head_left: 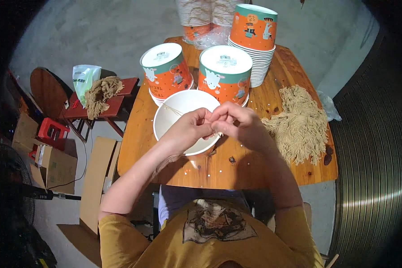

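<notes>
A white paper bucket (169, 117) lies tipped on the table in front of me, its pale inside facing up toward me. Both hands meet over its near right rim. My left hand (190, 129) is closed in a pinch, and a thin beige cord (173, 110) runs from it across the bucket's inside. My right hand (242, 125) also pinches, its fingertips against those of the left. What sits between the fingertips is mostly hidden. Right of my right hand lies a heap of beige cords (301, 125).
Two upturned orange-and-green paper buckets (169, 77) (224, 73) stand behind, with a taller stack (253, 44) beyond. Clear plastic wrap (213, 38) lies at the table's (183, 172) far edge. Left, a red bench (128, 89) bears more cords (102, 94); cardboard boxes (60, 167) stand below.
</notes>
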A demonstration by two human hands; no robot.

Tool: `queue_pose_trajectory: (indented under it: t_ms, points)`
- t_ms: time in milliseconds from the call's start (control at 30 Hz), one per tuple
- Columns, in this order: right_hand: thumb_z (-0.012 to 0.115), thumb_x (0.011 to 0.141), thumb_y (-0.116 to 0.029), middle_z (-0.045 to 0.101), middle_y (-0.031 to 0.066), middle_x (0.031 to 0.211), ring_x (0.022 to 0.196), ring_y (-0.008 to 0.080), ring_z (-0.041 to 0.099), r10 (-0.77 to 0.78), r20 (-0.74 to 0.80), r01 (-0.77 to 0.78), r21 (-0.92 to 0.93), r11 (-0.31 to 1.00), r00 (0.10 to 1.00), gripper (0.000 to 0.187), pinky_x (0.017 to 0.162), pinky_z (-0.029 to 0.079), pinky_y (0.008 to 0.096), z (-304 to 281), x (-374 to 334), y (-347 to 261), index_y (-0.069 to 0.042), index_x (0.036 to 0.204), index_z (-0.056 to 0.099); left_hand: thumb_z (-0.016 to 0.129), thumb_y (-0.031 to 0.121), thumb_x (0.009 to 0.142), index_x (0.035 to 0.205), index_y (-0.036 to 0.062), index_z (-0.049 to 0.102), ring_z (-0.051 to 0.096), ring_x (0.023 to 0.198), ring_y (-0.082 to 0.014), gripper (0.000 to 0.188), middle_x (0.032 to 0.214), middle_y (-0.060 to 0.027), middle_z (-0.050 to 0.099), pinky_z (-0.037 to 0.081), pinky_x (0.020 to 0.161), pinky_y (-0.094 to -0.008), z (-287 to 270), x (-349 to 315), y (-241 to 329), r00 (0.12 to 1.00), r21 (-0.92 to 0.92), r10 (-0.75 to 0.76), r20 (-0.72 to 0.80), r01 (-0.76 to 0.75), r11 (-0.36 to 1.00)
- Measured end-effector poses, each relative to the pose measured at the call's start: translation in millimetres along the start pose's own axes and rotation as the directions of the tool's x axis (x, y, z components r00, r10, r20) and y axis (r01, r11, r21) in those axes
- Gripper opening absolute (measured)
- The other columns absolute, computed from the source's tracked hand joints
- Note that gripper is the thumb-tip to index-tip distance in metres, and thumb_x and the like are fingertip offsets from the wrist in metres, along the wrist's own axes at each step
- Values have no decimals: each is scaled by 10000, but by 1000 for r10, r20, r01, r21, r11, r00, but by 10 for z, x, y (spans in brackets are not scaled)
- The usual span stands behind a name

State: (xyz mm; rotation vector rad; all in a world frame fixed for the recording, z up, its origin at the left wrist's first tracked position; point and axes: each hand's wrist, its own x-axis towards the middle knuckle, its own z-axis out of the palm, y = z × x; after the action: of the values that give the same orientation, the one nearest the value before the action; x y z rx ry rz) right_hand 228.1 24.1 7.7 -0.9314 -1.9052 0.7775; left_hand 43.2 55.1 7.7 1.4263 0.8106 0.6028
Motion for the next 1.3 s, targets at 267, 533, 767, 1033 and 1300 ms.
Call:
queue_pose_trajectory:
  t_ms: [267,533,767,1033,1300]
  points:
    - [659,812,-48,510,-53,652,563,19,420,33,-237,-59,-104,993,971,112,523,375,194,67,33,96,-27,915,621,627,170,882,960,18,591,522,743,-52,174,836,0,591,427,651,-200,26,-58,47,995,-33,-93,33,94,995]
    - [676,800,-35,501,-37,709,621,37,456,-74,-231,118,186,975,970,154,540,377,216,84,-243,283,-38,897,556,636,172,863,900,33,609,482,694,-55,146,778,15,571,401,630,-196,-19,11,27,997,-9,-65,50,66,998]
    - [697,777,-73,559,34,699,628,200,567,-266,-231,184,-324,928,936,169,577,407,311,91,-283,184,-100,875,562,620,145,859,902,27,593,482,665,-60,128,755,8,562,396,610,-198,-12,48,-9,994,-54,-72,77,76,996]
    - [675,787,-33,547,45,674,592,172,549,-126,-243,80,-192,978,962,122,524,410,296,267,-330,68,-74,811,563,580,101,878,943,20,580,508,682,-63,104,785,-7,580,406,611,-194,-9,38,14,987,-154,-100,129,120,981]
    - [632,860,-58,534,-21,699,587,45,467,75,-243,-42,138,990,967,73,532,394,218,199,-368,195,-43,883,564,551,31,855,1009,20,558,518,716,-65,155,842,-7,571,421,637,-188,-4,33,44,977,-227,-173,121,197,954]
